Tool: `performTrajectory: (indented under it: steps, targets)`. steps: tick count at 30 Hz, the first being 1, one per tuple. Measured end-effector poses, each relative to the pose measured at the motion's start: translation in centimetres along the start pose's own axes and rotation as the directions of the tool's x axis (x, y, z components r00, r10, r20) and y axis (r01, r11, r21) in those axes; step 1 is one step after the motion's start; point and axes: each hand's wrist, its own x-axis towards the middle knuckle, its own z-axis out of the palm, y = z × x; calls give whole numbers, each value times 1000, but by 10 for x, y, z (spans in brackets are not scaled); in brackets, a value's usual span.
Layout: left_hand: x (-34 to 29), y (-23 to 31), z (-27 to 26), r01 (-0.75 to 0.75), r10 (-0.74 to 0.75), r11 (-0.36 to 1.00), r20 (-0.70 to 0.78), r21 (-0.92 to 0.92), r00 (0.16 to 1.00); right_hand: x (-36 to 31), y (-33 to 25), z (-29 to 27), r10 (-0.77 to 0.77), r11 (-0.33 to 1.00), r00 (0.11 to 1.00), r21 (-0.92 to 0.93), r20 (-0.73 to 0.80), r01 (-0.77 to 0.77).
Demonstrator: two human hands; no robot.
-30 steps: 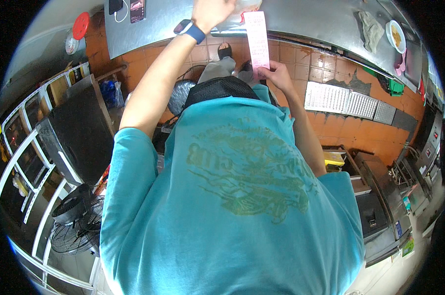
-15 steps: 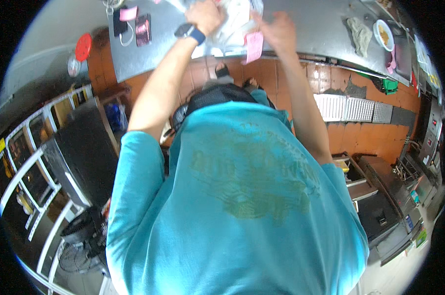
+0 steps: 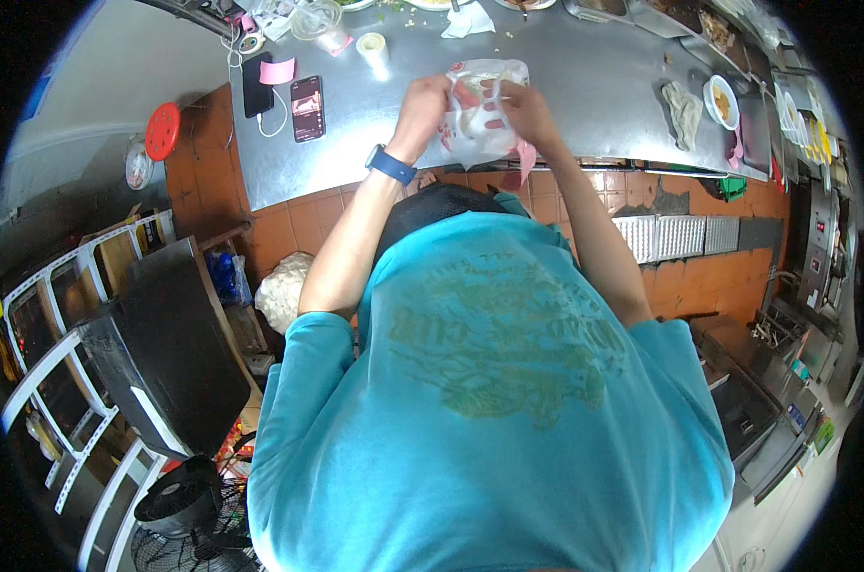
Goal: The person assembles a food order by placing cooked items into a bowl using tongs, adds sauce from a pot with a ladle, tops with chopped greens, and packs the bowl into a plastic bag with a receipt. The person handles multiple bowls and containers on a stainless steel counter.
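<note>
A white, half-see-through plastic bag with red print stands at the front edge of the steel table, something pale inside it that I cannot make out. My left hand, a dark blue watch on its wrist, grips the bag's upper left side with bent fingers. On the opposite side my right hand has its fingers hooked into the bag's upper right part, with the thin film drawn over some of them. A pink paper slip hangs from the bag's lower right corner, below my right hand.
On the steel table, a lit phone, a dark phone with a white cable and a white roll lie left. A grey cloth and a bowl stand right. Trays line the far right edge.
The view has shifted so that more of the table shows. My hands, blurred before, now sit closer together at the top of the bag; the pink slip hangs lower beside it.
</note>
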Motion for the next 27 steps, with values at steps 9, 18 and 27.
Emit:
performTrajectory:
  steps: [9,18,27]
  targets:
    - [26,6,6,-10,-110,955,387,295,915,-10,-3,16,-476,842,874,-335,-96,422]
    - [4,-52,-69,89,-135,879,-66,-469,989,8,21,-62,83,994,995,67,62,-87]
    - [45,2,-28,187,-104,961,360,-203,927,45,-34,19,-308,949,950,94,48,302]
